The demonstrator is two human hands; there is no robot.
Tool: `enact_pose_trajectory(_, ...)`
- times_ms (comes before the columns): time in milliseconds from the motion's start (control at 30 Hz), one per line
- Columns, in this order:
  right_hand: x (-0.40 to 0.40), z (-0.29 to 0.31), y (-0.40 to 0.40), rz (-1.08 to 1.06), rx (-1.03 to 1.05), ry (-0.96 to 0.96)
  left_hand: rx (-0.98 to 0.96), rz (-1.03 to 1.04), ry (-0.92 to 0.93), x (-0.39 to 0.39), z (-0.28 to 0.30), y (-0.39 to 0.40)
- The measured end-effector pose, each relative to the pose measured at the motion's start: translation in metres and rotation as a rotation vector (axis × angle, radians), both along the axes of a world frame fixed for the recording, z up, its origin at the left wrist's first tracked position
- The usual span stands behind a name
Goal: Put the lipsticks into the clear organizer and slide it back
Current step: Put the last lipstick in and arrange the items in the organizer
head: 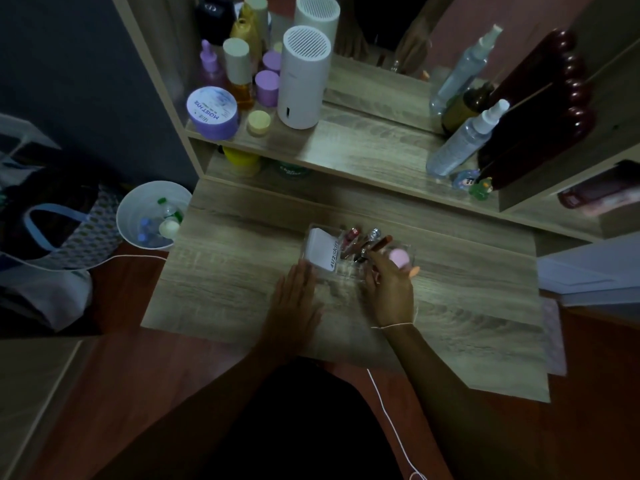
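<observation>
The clear organizer (pixel 341 273) stands on the wooden desk (pixel 221 271) near the middle. A white box (pixel 323 251) fills its left part, and several lipsticks (pixel 362 241) stand tilted in its middle compartments. A pink sponge (pixel 399 257) sits at its right end. My left hand (pixel 294 299) lies flat with fingers together, touching the organizer's left front corner. My right hand (pixel 389 289) pinches a brown lipstick (pixel 379 244) that leans into the organizer.
A raised shelf (pixel 346 147) behind carries a white cylinder device (pixel 303 77), purple jars, bottles and a spray bottle (pixel 465 140), with a mirror at the back. A white bin (pixel 152 214) and a bag (pixel 52 220) stand left of the desk. A white cord (pixel 391 424) runs below.
</observation>
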State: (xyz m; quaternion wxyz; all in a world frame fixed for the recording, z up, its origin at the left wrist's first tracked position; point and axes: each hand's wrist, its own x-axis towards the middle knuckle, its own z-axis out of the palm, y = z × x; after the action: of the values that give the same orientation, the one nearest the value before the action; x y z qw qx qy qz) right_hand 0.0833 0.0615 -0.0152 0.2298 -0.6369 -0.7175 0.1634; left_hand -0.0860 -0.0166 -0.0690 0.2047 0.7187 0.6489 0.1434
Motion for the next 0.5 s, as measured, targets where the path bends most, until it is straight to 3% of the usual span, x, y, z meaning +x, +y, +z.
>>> enact_pose_trajectory(367,-0.002,0.005,-0.005,0.024,0.049,0.012,0.006,-0.001,-0.004,-0.003,0.003,0.005)
enact_pose_trajectory(500,-0.001,0.015,-0.001,0.034,0.281,-0.088,0.016,0.026,-0.029,-0.005,-0.001,0.003)
